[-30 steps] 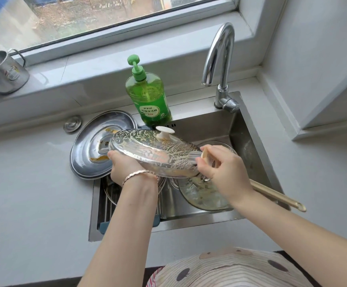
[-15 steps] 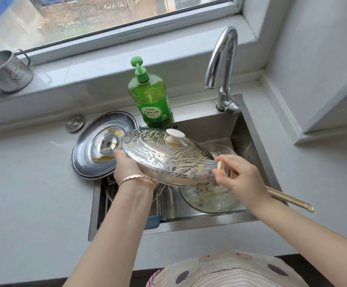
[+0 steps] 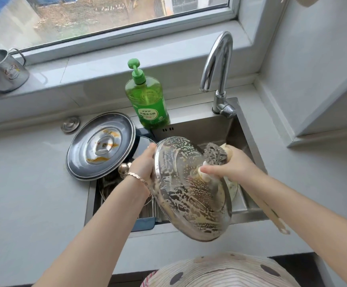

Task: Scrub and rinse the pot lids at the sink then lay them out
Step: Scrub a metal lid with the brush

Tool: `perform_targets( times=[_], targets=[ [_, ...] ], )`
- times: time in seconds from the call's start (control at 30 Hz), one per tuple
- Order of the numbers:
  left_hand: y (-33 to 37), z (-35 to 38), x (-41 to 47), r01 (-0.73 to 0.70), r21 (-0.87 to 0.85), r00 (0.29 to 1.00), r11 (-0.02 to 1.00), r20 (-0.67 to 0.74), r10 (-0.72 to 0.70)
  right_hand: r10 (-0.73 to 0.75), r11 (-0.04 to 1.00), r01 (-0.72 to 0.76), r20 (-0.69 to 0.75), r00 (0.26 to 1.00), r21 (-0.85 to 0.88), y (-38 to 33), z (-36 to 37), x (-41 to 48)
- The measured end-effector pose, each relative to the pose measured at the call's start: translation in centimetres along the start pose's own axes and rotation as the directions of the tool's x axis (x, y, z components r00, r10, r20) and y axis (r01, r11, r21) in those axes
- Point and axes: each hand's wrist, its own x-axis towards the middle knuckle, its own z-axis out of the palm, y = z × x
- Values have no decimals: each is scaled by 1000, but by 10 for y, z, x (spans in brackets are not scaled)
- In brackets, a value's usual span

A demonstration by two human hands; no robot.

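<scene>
A glass lid with a steel rim, covered in soap foam, is tilted steeply over the sink. My left hand grips its left rim. My right hand grips a scrubbing brush; its dark head is against the lid's upper right edge, and its wooden handle sticks out under my forearm. The lid's white knob is by my right thumb. A steel lid with orange stains rests on the sink's left edge. Another lid lies in the basin, mostly hidden.
A green soap bottle stands behind the sink, left of the faucet. A gold knob shows in the basin by my left wrist. A blue drain rack sits at the sink's front left. A metal mug is on the windowsill.
The glass lid has tipped from nearly flat to steeply tilted, its top facing me. My right hand moved the brush from the lid's right side to its upper edge by the knob.
</scene>
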Motion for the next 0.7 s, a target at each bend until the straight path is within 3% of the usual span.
perform_targets(
  times=[0.17, 0.3, 0.37, 0.43, 0.53, 0.63, 0.7],
  targets=[
    [4, -2, 1, 56, 78, 998, 995, 26, -58, 16, 998, -10, 98, 995, -64, 4, 9, -7],
    [6, -2, -6, 53, 77, 991, 996, 120, -62, 9, 970, -13, -21, 1000, -244, 11, 16, -6],
    [6, 1, -16, 39, 60, 972, 997, 229, -51, 60, 967, -81, -93, 994, -243, 11, 13, -1],
    [-3, 4, -22, -65, 156, 966, 986, 257, 23, 140, 965, -170, -159, 977, -198, 9, 5, 7],
    [-30, 5, -29, -285, 246, 956, 926, 143, 256, 207, 958, -243, -220, 953, -153, 4, -6, 24],
    [-46, 12, -35, -435, 166, 900, 885, 58, 431, 176, 984, -178, -138, 975, -5, -7, -9, 32],
    [-43, 19, -37, -438, 10, 898, 899, -47, 438, 128, 986, -119, -80, 989, 114, -13, -7, 30]
  ],
)
